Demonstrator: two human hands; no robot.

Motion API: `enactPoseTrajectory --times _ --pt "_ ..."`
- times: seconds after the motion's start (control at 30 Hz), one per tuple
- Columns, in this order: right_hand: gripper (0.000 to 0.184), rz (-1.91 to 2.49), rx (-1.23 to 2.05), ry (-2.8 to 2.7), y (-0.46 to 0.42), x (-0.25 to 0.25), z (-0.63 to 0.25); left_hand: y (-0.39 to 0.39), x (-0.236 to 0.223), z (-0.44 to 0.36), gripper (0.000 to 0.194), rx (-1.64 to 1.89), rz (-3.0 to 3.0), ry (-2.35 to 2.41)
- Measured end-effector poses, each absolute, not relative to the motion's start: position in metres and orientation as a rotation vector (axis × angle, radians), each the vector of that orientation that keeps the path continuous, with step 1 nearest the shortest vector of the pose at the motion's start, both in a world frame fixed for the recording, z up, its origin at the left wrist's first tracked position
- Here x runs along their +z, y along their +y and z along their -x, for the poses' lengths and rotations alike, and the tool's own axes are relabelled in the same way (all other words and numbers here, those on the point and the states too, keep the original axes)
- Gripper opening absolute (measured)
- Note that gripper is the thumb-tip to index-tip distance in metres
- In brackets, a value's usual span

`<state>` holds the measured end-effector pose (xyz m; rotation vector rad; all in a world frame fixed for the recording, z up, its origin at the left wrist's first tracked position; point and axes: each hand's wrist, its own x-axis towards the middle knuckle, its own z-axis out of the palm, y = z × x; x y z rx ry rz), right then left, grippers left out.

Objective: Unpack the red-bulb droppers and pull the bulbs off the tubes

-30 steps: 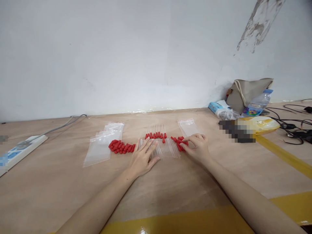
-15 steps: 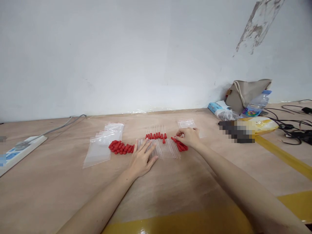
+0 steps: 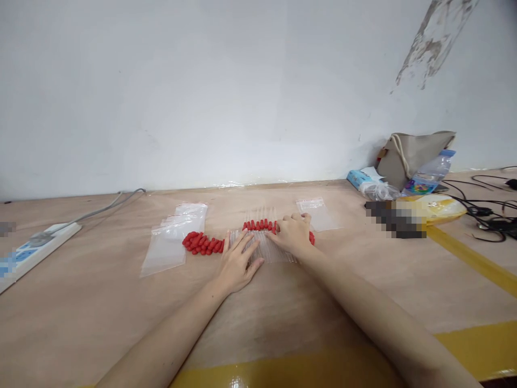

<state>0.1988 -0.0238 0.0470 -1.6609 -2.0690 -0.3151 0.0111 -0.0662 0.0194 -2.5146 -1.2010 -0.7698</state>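
My left hand (image 3: 239,265) lies flat with fingers spread over the left part of a row of thin clear tubes (image 3: 271,249). Red rubber dropper bulbs (image 3: 254,225) stand in a line along the far ends of these tubes, with slim clear tips pointing to the wall. My right hand (image 3: 294,236) is closed at the right end of that line, thumb and fingertips pinching a red bulb (image 3: 274,229). Left of my left hand is a heap of loose red bulbs (image 3: 200,243). More red bulbs (image 3: 312,238) lie mostly hidden behind my right hand.
Clear zip bags (image 3: 165,245) lie on the left, another zip bag (image 3: 323,213) on the right. A power strip (image 3: 60,233) sits far left. Right are a tissue pack (image 3: 359,180), a grey bag (image 3: 396,161), a plastic bottle (image 3: 432,172), a yellow package (image 3: 444,209) and black cables (image 3: 490,222).
My right hand has moved left from the loose bulbs on the right to the right end of the bulb line. My left hand stays on the tubes.
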Motion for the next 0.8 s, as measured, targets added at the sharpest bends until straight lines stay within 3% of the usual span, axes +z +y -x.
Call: enactPoseTrajectory --times 0.27,0.43,0.6,0.8 --pt "0.033 1.774 -0.277 -1.932 -0.020 0.044 -0.193 -0.067 0.019 -0.011 0.040 -0.750 2.516 -1.220" --pt "0.028 1.472 -0.380 -1.945 -0.042 0.046 -0.215 -0.067 0.022 -0.011 0.049 -0.819 2.438 -1.219" --pt "0.015 1.007 -0.427 -2.140 -0.072 0.031 -0.240 -0.072 0.028 -0.016 0.040 -0.895 2.332 -1.121" --pt "0.010 0.929 -0.414 -2.132 -0.082 0.019 -0.238 -0.082 0.029 -0.022 0.016 -0.909 2.339 -0.946"
